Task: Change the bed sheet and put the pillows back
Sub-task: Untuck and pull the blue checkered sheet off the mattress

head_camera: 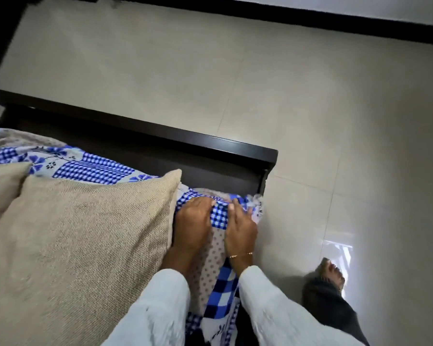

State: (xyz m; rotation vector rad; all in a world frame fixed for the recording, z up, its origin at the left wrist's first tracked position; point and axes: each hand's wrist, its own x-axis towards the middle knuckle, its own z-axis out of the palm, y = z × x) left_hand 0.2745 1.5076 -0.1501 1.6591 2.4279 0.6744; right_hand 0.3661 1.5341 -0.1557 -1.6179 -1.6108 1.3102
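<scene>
Hands meet at the mattress corner, about five o'clock from the middle of the view, just inside the end of the dark wooden bed frame (pixel 210 146). The left hand (pixel 194 224) lies knuckles up on the blue-and-white checked and flowered cotton bed sheet (pixel 95 168), its fingers curled over a bunched fold and apparently gripping it. The right hand (pixel 240 227), with a thin gold bracelet (pixel 240 255) at the wrist, presses the same fold with nearly straight fingers; I cannot tell whether its thumb pinches cloth underneath.

The step looks like tucking the corner. To do it well, I would pull the slack toward four o'clock, flatten the gathered cloth, then push it down between mattress and frame so no ridge remains.

The sheet is thin, soft and creases readily; a dotted grey panel runs between the wrists. Touching the left hand at nine o'clock is a large beige coarse-woven square cushion (pixel 85 236), plump and stiff-looking, with a second beige cushion (pixel 3 186) farther toward nine. Glossy pale floor tiles (pixel 335 121) fill the upper and right side.
</scene>
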